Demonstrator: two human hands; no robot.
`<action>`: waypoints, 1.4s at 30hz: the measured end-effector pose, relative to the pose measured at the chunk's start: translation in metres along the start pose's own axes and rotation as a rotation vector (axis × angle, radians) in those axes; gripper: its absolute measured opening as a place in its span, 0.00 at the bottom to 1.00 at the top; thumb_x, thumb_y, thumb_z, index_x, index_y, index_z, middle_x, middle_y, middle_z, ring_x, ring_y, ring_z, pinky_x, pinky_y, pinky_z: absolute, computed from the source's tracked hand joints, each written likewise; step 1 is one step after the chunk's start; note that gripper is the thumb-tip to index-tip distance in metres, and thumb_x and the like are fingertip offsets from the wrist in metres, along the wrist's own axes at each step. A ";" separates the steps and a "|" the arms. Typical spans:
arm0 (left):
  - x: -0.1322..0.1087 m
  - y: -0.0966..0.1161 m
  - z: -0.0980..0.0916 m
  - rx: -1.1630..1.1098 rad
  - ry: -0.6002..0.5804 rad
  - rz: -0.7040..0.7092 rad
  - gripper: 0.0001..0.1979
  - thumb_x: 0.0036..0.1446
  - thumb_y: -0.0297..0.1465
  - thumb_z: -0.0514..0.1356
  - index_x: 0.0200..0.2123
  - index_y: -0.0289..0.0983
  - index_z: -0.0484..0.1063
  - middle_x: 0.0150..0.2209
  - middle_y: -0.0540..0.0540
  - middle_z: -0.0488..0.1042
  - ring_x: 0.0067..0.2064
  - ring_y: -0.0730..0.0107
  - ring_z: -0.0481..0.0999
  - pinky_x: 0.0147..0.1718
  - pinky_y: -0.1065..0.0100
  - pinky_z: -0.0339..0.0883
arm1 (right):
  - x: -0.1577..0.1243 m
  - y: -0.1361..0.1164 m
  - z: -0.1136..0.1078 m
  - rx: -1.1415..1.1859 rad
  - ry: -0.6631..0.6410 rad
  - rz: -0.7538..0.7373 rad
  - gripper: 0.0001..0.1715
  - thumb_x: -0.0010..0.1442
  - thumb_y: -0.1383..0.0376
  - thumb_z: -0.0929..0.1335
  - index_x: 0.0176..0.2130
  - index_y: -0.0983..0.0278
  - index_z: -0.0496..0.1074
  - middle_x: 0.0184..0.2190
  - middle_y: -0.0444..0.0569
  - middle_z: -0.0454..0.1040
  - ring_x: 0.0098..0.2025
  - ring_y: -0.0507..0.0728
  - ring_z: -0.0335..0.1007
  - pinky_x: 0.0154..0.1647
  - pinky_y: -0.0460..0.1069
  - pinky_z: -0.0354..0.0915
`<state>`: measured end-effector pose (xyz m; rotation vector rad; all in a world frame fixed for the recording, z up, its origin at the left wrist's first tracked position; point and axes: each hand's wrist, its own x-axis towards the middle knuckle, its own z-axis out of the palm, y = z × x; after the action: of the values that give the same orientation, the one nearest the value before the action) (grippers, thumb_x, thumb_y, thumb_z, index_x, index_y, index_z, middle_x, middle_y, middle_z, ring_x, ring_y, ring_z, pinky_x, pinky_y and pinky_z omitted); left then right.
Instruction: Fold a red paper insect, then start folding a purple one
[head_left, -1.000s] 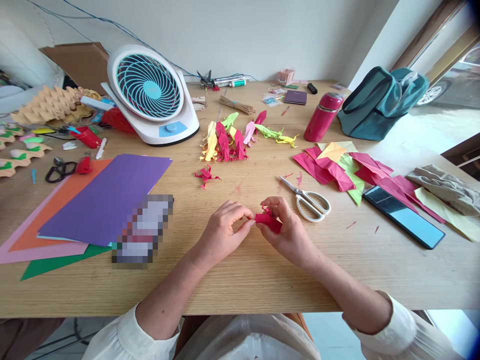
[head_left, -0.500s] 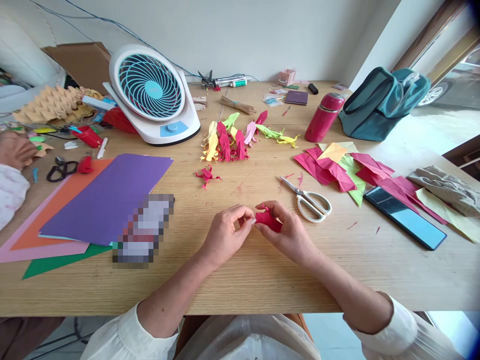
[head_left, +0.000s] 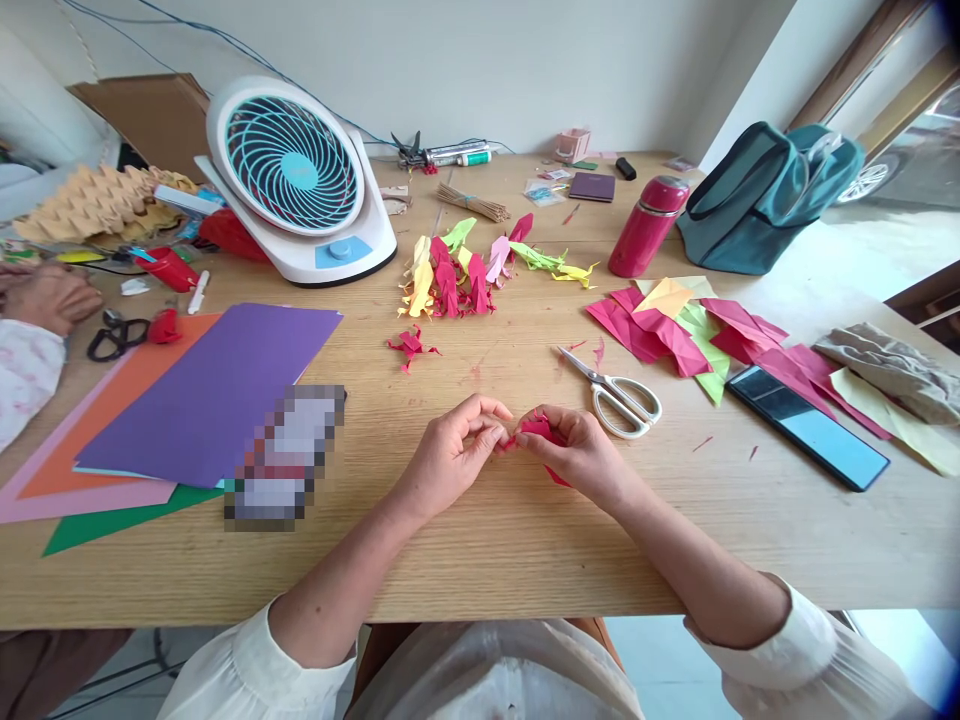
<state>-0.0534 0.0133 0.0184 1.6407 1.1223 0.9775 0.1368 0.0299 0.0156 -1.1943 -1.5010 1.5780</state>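
Between my two hands is a small folded piece of red paper (head_left: 541,430), partly hidden by the fingers. My right hand (head_left: 581,455) grips its body between thumb and fingers. With thumb and forefinger, my left hand (head_left: 461,450) pinches a thin red tip at the paper's left end. Just right of my right hand lie white-handled scissors (head_left: 626,405), blades pointing up and left. Farther off, a finished-looking red paper figure (head_left: 411,347) with thin limbs rests on the table. Behind it is a cluster of folded paper figures (head_left: 450,280) in red, yellow, green and pink.
Coloured sheets (head_left: 202,400) and a blurred-out phone-like object (head_left: 289,455) lie at left. A fan (head_left: 300,190) stands behind them. Red and green folded papers (head_left: 652,330), a phone (head_left: 810,425), a red flask (head_left: 649,228) and a teal bag (head_left: 750,215) are at right. Another person's hand (head_left: 49,295) is far left.
My right hand has turned the red paper, so more hangs below its fingers. My left fingers have shifted to a thin tip. The other person's hand has moved slightly.
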 end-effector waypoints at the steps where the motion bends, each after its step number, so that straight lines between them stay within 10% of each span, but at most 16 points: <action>1: 0.000 0.001 -0.001 0.050 -0.017 0.050 0.05 0.66 0.27 0.56 0.43 0.38 0.70 0.32 0.51 0.78 0.35 0.73 0.79 0.38 0.73 0.70 | 0.000 -0.001 -0.001 0.022 -0.005 0.016 0.21 0.52 0.49 0.75 0.31 0.65 0.73 0.21 0.40 0.64 0.21 0.47 0.52 0.20 0.45 0.48; 7: 0.001 0.003 -0.007 0.441 -0.014 0.528 0.06 0.66 0.24 0.58 0.40 0.39 0.73 0.36 0.51 0.80 0.37 0.73 0.76 0.42 0.69 0.67 | -0.004 -0.009 -0.006 0.173 -0.104 0.138 0.24 0.51 0.46 0.74 0.28 0.64 0.70 0.14 0.36 0.60 0.14 0.45 0.47 0.15 0.46 0.38; 18: 0.002 0.004 -0.012 0.484 -0.072 0.657 0.05 0.65 0.24 0.60 0.39 0.39 0.72 0.35 0.51 0.81 0.37 0.73 0.77 0.41 0.66 0.64 | -0.005 -0.010 -0.005 0.153 -0.164 0.143 0.24 0.52 0.46 0.73 0.28 0.63 0.69 0.12 0.35 0.60 0.11 0.45 0.47 0.12 0.45 0.36; 33: 0.001 -0.001 0.007 -0.211 0.063 -0.145 0.07 0.56 0.30 0.63 0.27 0.36 0.69 0.27 0.53 0.70 0.30 0.76 0.68 0.32 0.73 0.62 | -0.007 0.000 0.005 -0.265 0.098 -0.288 0.07 0.62 0.63 0.68 0.32 0.63 0.69 0.29 0.43 0.68 0.30 0.51 0.61 0.30 0.46 0.57; 42: 0.001 -0.004 0.005 -0.546 0.061 -0.303 0.15 0.48 0.32 0.72 0.35 0.35 0.71 0.33 0.52 0.72 0.37 0.76 0.69 0.40 0.72 0.63 | -0.007 0.002 0.006 -0.218 0.071 -0.248 0.09 0.63 0.60 0.69 0.33 0.63 0.70 0.28 0.43 0.69 0.30 0.51 0.62 0.31 0.47 0.59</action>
<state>-0.0492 0.0141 0.0136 0.9795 0.9943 1.0245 0.1341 0.0203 0.0141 -1.1182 -1.7342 1.2219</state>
